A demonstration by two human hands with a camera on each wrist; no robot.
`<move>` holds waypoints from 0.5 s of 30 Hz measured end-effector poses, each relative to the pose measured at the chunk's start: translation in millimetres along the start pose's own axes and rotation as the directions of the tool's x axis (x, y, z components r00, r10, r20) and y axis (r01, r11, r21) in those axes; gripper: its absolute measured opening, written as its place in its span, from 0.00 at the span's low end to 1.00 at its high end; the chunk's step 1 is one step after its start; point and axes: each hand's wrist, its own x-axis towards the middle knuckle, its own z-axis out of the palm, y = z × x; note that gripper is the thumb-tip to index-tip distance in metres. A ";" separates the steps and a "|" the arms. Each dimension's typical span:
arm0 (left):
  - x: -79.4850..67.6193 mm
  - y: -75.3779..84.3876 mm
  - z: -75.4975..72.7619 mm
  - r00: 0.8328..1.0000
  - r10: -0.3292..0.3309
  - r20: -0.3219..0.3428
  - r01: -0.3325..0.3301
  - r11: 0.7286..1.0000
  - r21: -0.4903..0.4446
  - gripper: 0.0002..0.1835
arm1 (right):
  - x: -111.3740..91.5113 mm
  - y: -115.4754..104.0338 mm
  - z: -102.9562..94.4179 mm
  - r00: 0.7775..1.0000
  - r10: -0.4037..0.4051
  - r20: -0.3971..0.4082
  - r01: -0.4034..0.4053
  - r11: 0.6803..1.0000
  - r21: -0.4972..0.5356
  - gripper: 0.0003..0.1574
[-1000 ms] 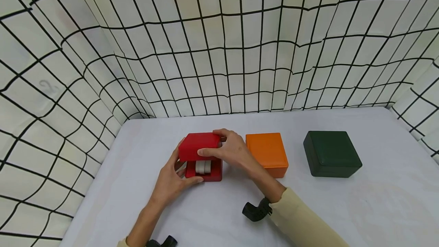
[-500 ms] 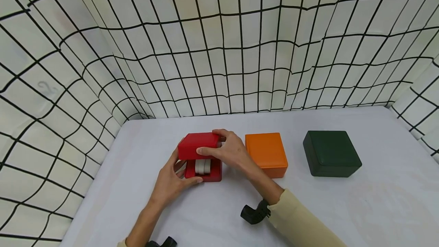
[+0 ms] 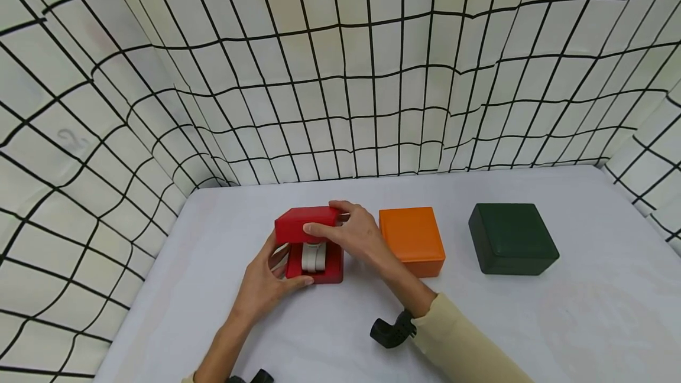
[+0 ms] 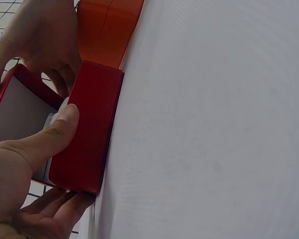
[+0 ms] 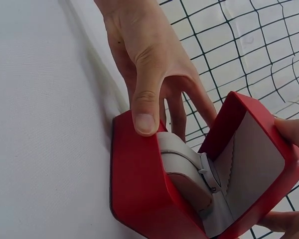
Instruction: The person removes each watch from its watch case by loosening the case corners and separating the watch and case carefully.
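Note:
A red watch box (image 3: 333, 269) stands on the white-covered table with its hinged lid (image 3: 303, 226) partly raised. Inside, a wristwatch (image 5: 179, 152) with a white strap sits round a pale cushion, its dial facing the lid's white lining. My left hand (image 3: 260, 288) grips the box's base from the left, thumb (image 4: 65, 124) against the front wall and fingers along the side. At the lid's right side my right hand (image 3: 362, 232) holds it, thumb on the front edge and fingers behind. Part of the watch is hidden under the lid in the head view.
An orange box (image 3: 412, 238) stands just right of the red one, close to my right wrist. Farther right is a dark green box (image 3: 513, 238). Black wire mesh (image 3: 372, 87) over white sheeting rises behind the table and along the sides.
The lid's front edge has tilted up and back a little in my right hand, so more of the watch shows. My left hand keeps its hold on the base.

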 end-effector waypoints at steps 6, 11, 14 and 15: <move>0.7 -0.9 -0.5 1.000 0.021 0.003 -0.021 1.000 -0.012 0.62 | -1.0 0.2 2.0 0.999 -0.021 -0.026 0.021 1.000 0.005 0.49; 0.8 -1.7 -0.9 0.999 0.032 0.003 -0.032 0.999 -0.023 0.61 | -2.4 1.4 3.8 0.995 -0.095 -0.018 0.095 0.995 -0.004 0.43; 0.2 -2.7 -0.7 0.999 0.036 -0.001 -0.036 0.999 -0.025 0.60 | -1.3 3.0 4.7 0.991 -0.134 0.001 0.134 0.991 0.022 0.36; 0.0 -2.9 -0.7 0.999 0.037 -0.002 -0.037 0.999 -0.024 0.60 | -1.0 3.8 4.9 0.989 -0.148 0.010 0.148 0.988 0.036 0.33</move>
